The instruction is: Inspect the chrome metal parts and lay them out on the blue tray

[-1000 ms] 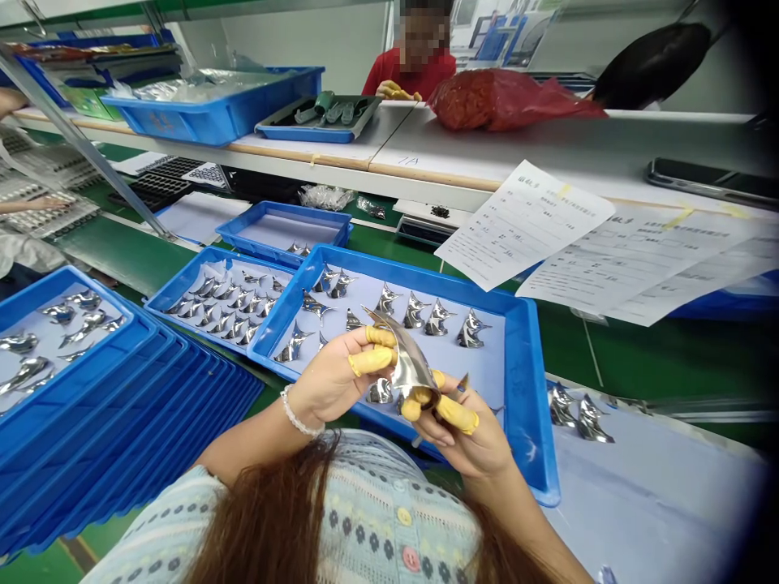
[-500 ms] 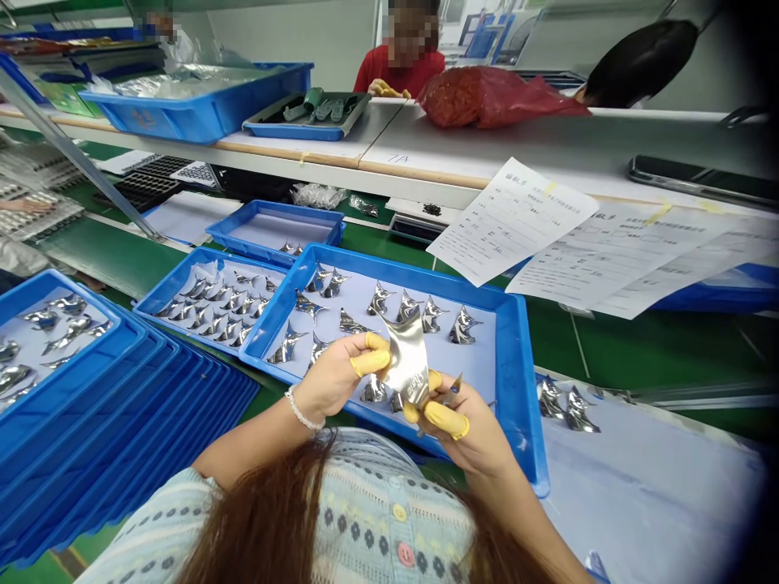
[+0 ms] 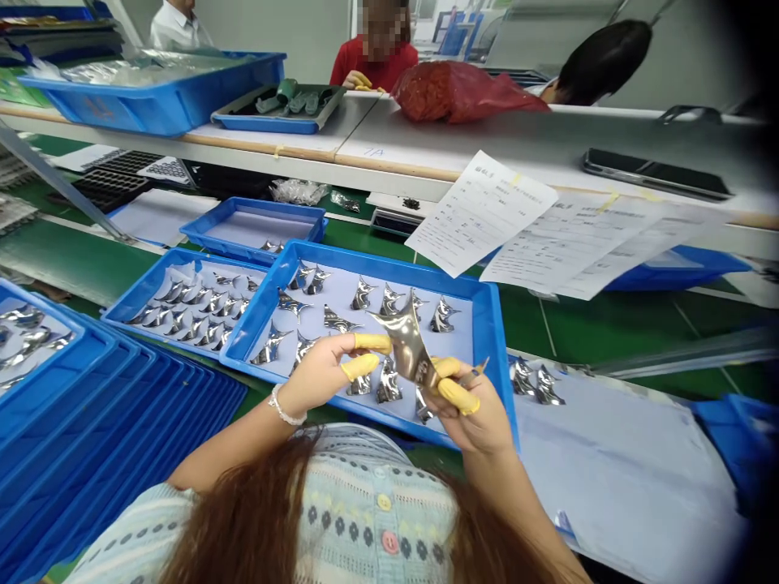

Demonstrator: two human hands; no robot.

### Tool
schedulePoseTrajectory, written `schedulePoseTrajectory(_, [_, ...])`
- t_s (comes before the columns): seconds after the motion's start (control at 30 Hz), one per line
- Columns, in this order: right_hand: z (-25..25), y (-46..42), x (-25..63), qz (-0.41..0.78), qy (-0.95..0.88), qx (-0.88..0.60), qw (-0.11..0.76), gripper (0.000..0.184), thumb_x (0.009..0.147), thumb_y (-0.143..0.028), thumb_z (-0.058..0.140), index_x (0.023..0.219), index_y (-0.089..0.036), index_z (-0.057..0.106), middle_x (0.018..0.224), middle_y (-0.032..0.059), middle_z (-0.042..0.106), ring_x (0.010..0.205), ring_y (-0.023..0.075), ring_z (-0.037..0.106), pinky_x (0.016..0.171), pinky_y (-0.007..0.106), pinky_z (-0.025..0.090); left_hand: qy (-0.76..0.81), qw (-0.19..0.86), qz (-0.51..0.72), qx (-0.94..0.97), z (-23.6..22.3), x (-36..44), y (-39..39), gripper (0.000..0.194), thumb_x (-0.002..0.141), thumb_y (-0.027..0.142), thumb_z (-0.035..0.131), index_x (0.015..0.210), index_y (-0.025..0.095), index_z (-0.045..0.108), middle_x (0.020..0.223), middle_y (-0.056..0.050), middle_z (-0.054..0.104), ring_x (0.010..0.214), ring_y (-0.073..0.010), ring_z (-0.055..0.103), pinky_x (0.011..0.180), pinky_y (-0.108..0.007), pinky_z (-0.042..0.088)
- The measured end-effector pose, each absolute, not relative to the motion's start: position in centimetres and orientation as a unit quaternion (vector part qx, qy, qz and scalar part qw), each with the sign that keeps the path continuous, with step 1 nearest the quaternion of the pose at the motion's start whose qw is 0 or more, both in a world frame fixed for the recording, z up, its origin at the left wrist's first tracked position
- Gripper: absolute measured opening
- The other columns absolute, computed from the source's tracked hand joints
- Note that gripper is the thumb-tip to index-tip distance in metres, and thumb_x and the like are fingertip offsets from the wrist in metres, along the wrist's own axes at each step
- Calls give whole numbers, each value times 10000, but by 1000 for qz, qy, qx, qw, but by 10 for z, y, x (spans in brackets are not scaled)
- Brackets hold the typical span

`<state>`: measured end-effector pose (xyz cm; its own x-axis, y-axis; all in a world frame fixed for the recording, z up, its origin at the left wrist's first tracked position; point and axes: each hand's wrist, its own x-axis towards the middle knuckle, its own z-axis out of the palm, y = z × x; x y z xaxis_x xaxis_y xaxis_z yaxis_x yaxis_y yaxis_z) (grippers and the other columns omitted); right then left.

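Note:
My right hand (image 3: 478,405), in yellow finger cots, grips the lower end of a shiny curved metal piece (image 3: 409,345) with pointed tips and small lettering. A pointed metal tip (image 3: 482,367) sticks out beside its fingers; I cannot tell whether it belongs to a second piece. My left hand (image 3: 329,365), also in yellow finger cots, is at the piece's left side with thumb and forefinger apart and nothing between them. Whether the forefinger touches the edge is unclear. Both hands are over a large blue tray (image 3: 502,365) lined with white paper, where several similar metal pieces (image 3: 444,315) lie.
Left of it stands a smaller blue tray (image 3: 127,312) of metal pieces, then a stack of blue trays (image 3: 139,422). Two pieces (image 3: 548,385) lie on white sheeting at right. Paper forms (image 3: 480,215) hang from the shelf, which bears a phone (image 3: 654,172). Co-workers sit beyond.
The metal piece has turned in my hands, its lettering coming into view and then tilting. My left thumb and forefinger have parted from it, while my right hand keeps hold. The view has shifted rightward.

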<state>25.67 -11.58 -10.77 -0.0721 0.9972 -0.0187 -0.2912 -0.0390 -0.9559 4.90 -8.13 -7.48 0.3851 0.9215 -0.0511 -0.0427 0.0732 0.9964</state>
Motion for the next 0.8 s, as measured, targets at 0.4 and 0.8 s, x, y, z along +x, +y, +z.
schedulePoseTrajectory(0.4, [-154, -90, 336, 116, -688, -713, 66, 166, 829, -173, 499, 863, -178, 662, 928, 84, 604, 698, 183, 582, 576, 268, 362, 517, 539, 279, 604, -157, 48, -70, 330, 790, 293, 594, 1082, 151, 654, 1099, -103, 669, 938, -209, 621, 882, -332, 467])
schedulePoseTrajectory(0.8, [-150, -66, 359, 45, -723, -671, -158, 196, 882, -123, 442, 913, -143, 634, 994, 129, 585, 791, 216, 636, 573, 271, 391, 519, 455, 275, 669, -179, 49, -69, 285, 820, 306, 533, 1035, 179, 669, 1036, -63, 695, 928, -197, 640, 863, -320, 502])
